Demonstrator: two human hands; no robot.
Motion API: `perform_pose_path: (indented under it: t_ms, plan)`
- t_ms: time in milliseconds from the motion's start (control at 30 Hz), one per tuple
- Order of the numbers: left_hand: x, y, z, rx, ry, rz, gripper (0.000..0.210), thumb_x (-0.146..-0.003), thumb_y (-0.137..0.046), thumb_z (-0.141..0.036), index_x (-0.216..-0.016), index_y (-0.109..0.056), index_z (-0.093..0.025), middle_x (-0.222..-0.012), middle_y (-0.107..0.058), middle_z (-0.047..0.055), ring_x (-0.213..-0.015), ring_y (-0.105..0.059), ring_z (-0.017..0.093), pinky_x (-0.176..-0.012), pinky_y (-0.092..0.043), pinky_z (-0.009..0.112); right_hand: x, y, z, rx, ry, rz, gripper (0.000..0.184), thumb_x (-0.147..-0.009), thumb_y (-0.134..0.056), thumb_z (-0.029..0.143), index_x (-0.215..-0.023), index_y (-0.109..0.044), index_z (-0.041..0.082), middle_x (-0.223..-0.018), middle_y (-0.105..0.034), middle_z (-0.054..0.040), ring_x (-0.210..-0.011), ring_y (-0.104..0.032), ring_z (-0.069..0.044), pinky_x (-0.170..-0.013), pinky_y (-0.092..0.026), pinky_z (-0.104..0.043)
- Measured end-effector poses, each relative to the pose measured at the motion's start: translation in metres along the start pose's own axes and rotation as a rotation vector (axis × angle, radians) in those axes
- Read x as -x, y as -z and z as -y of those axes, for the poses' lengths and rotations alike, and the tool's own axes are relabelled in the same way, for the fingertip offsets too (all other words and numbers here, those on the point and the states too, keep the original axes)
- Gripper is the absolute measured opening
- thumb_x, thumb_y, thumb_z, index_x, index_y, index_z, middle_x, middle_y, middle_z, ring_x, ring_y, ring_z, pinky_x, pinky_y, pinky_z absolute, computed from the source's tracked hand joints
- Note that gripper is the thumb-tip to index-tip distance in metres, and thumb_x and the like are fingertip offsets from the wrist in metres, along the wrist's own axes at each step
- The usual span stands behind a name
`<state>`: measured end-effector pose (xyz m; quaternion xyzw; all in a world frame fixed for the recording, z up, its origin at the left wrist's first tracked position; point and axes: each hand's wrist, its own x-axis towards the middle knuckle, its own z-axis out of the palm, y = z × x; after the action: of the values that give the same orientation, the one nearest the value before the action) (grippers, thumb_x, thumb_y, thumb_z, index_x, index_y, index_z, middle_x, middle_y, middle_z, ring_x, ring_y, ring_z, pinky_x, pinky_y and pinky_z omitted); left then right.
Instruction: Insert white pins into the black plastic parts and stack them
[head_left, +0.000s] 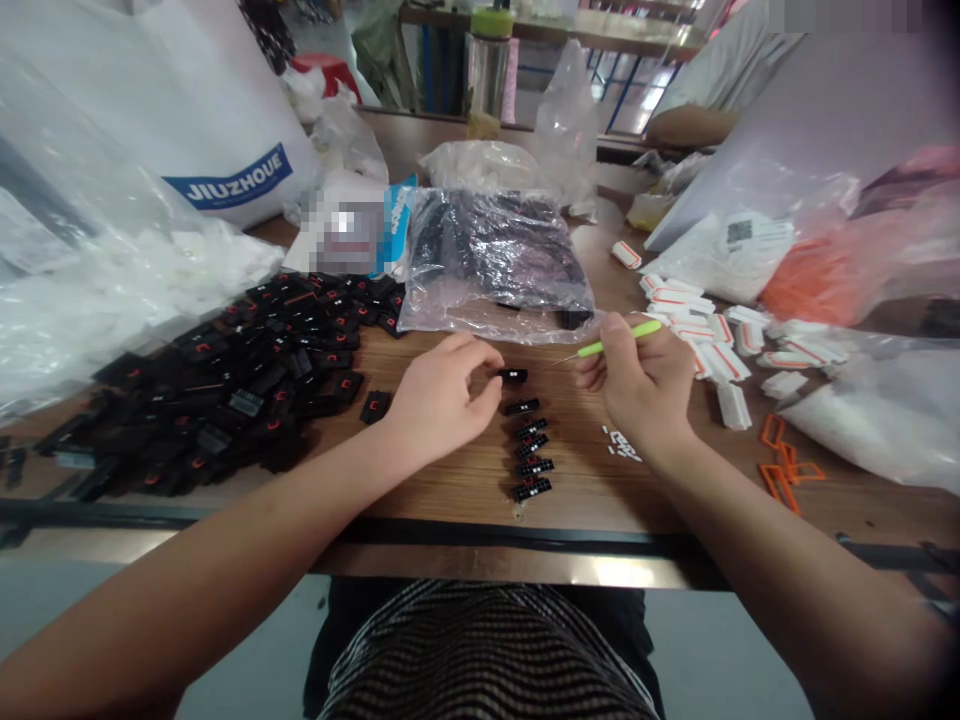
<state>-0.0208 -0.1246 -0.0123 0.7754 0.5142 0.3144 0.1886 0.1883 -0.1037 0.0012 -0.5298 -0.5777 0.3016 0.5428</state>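
Probably early on, judging by big loose pile (247,380); gripping green pick (647,328) in right hand (646,375), with left hand (442,392) at far black block (514,376) of mid-table row (532,446); cannot tell if pinched, nor sort finished from unfinished.

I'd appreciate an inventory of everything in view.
Row blocks: six, black, central
Piled blocks: many, black, left
Loose block: one, black, beside piled blocks
Tool: one, green, right hand
Small bits: several, white, right of row
Striped pieces: many, white, right
Frames: several, orange, right
Centre bag: one, clear, middle
Other bags: several, clear, around
Sacks: two, whitish, back corners
Packet: one, white and blue, back left
Bottle: one, clear, back
Table: one, brown, underneath
Colleague's sleeve: one, pale, back right
Left hand: one, bare, centre
Right hand: one, bare, right
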Motion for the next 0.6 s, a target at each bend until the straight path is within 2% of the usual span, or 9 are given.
perform_pose_path:
  t_ms: [133, 267, 367, 600]
  plan:
    - [-0.01, -0.009, 0.011, -0.039, -0.014, 0.083, 0.032, -0.086, -0.069, -0.028, -0.117, -0.067, -0.02, -0.109, -0.066, 0.005, -0.07, -0.059, 0.013, -0.072, -0.049, 0.032, -0.002, -0.011, -0.004, -0.034, -0.028, 0.035, 0.041, -0.091, -0.058, 0.056, -0.075, -0.062, 0.019, -0.056, -0.064, 0.0014, -0.041, -0.058, -0.009, -0.04, -0.045, -0.021]
    - [-0.013, -0.018, 0.016, -0.047, -0.034, 0.13, 0.019, -0.091, -0.064, -0.027, -0.109, -0.071, -0.023, -0.1, -0.068, 0.003, -0.08, -0.062, 0.017, -0.073, -0.048, 0.031, 0.0, -0.016, -0.009, -0.016, -0.023, 0.057, 0.042, -0.091, -0.057, 0.057, -0.075, -0.062, 0.018, -0.057, -0.063, 0.0012, -0.043, -0.059, -0.008, -0.042, -0.046, -0.021]
    - [-0.012, -0.019, 0.015, -0.045, -0.028, 0.129, 0.016, -0.092, -0.064, -0.025, -0.105, -0.072, -0.023, -0.094, -0.069, 0.002, -0.081, -0.062, 0.017, -0.072, -0.047, 0.03, 0.002, -0.017, -0.012, 0.005, -0.018, 0.058, 0.041, -0.093, -0.055, 0.056, -0.076, -0.062, 0.018, -0.057, -0.063, 0.0011, -0.043, -0.058, -0.009, -0.042, -0.047, -0.022]
    - [-0.011, -0.019, 0.014, -0.037, -0.013, 0.111, 0.014, -0.091, -0.064, -0.025, -0.103, -0.072, -0.022, -0.096, -0.07, 0.002, -0.081, -0.062, 0.016, -0.073, -0.047, 0.029, 0.003, -0.017, -0.016, 0.032, -0.008, 0.058, 0.041, -0.094, -0.054, 0.055, -0.078, -0.062, 0.018, -0.057, -0.063, 0.0013, -0.044, -0.059, -0.009, -0.043, -0.048, -0.021]
